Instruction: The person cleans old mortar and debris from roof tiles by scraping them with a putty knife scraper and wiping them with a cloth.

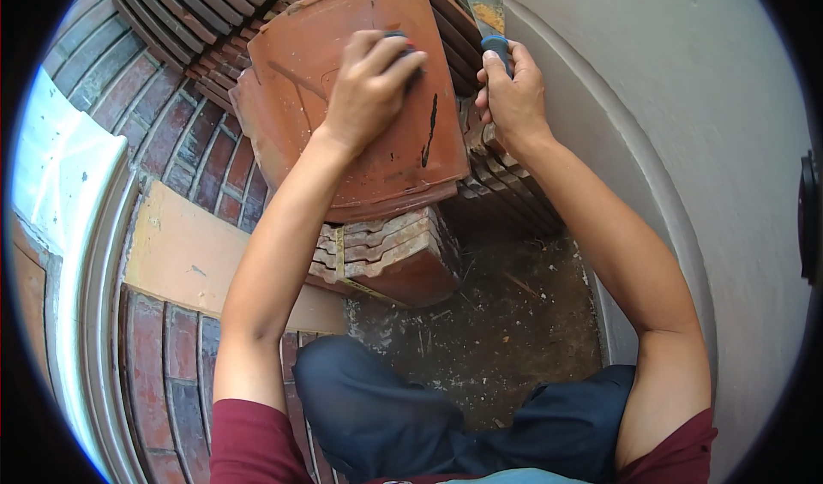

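Note:
A large orange-brown roof tile (343, 167) lies flat on top of a stack of tiles, with dark smears and small pale specks on its face. My left hand (370, 85) is on its upper middle, fingers curled round a small dark object (415, 77) with a bit of red; the hand covers most of it and its kind cannot be made out. Right of the tile, my right hand (517, 94) grips the blue-and-black handle of a putty knife (486, 6). Its wide blade points up and away, with yellowish-brown residue on the metal.
Stacked tiles (386, 265) tied with a yellow strap stand under the tile's near edge. More dark tiles (180, 8) are piled at the far left. A grey wall (711, 141) runs along the right, brick paving (171, 141) on the left. Dirty floor (506, 330) lies before my knees.

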The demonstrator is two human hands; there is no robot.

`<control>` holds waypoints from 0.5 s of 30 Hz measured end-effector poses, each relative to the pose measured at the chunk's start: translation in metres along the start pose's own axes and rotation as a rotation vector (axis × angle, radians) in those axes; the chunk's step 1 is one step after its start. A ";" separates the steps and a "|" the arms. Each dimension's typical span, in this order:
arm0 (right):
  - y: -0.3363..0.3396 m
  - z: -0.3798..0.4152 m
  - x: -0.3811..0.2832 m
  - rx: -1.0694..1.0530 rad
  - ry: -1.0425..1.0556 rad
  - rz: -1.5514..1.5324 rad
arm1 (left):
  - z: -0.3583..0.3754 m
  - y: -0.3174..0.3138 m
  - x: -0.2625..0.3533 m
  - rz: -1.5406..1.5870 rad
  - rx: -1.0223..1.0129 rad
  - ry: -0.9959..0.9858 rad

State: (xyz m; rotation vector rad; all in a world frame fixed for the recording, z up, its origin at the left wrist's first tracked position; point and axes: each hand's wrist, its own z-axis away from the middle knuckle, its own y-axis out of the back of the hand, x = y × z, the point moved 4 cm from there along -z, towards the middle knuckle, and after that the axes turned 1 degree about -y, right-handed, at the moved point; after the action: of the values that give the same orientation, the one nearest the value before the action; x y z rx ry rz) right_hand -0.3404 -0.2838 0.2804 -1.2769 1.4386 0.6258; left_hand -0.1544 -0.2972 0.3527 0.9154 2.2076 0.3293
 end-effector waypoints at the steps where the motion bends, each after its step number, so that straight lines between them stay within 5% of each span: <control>1: -0.001 0.001 0.000 -0.002 -0.014 -0.012 | -0.012 -0.014 0.003 0.047 -0.029 -0.085; 4: -0.003 0.004 -0.001 0.001 -0.045 -0.021 | -0.052 -0.048 -0.015 -0.060 -0.054 -0.155; 9: 0.001 0.002 0.000 0.010 -0.024 -0.001 | -0.104 -0.059 -0.066 -0.206 0.170 0.046; 15: 0.007 -0.001 0.010 0.027 0.022 -0.010 | -0.022 -0.043 0.019 0.107 -0.036 0.047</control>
State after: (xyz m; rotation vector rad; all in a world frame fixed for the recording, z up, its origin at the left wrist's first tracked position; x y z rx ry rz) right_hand -0.3456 -0.2865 0.2695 -1.2725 1.4532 0.5851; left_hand -0.2011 -0.3143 0.3385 1.0177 2.1925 0.4436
